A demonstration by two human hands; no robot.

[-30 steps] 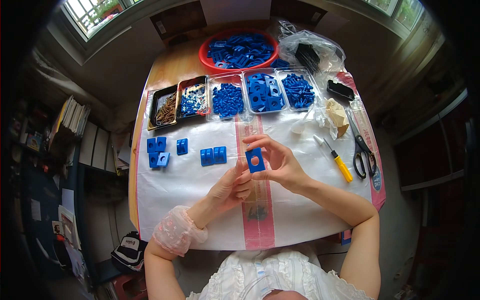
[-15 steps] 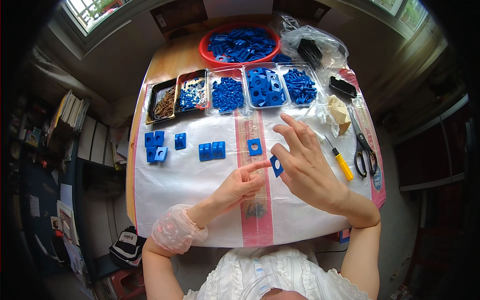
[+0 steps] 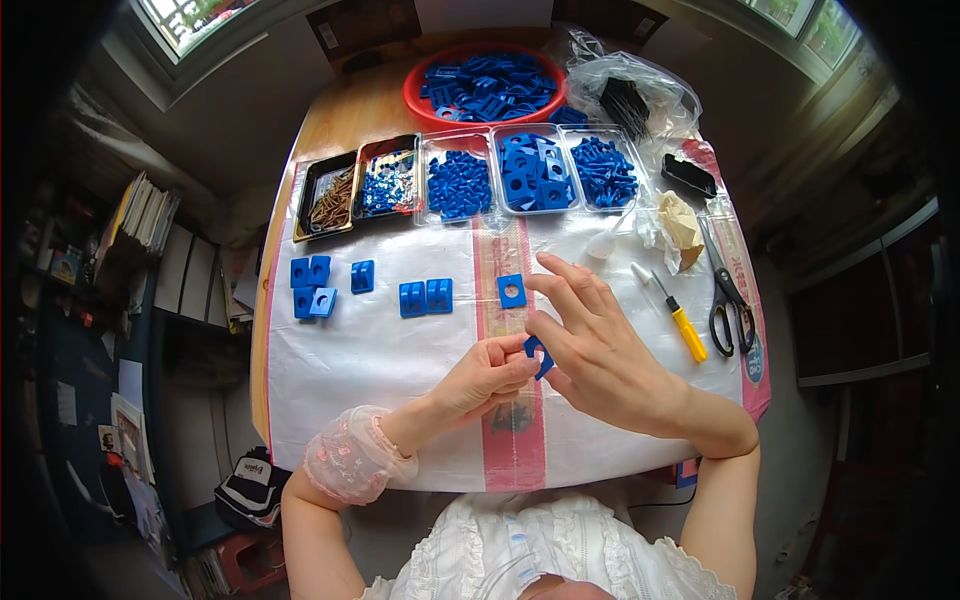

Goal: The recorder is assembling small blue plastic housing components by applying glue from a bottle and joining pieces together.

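I see bare white sheet [image 3: 370,380] around my hands. My left hand [image 3: 487,377] and right hand [image 3: 600,350] pinch a small blue part [image 3: 538,357] between fingertips, other right fingers spread.

Small blue plastic piece [image 3: 538,356], tilted on edge, pinched above white sheet near pink stripe.

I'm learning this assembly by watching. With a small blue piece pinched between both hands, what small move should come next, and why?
Probably seat the small blue piece fully before letting go: the left hand and right hand both pinch it above the white sheet.
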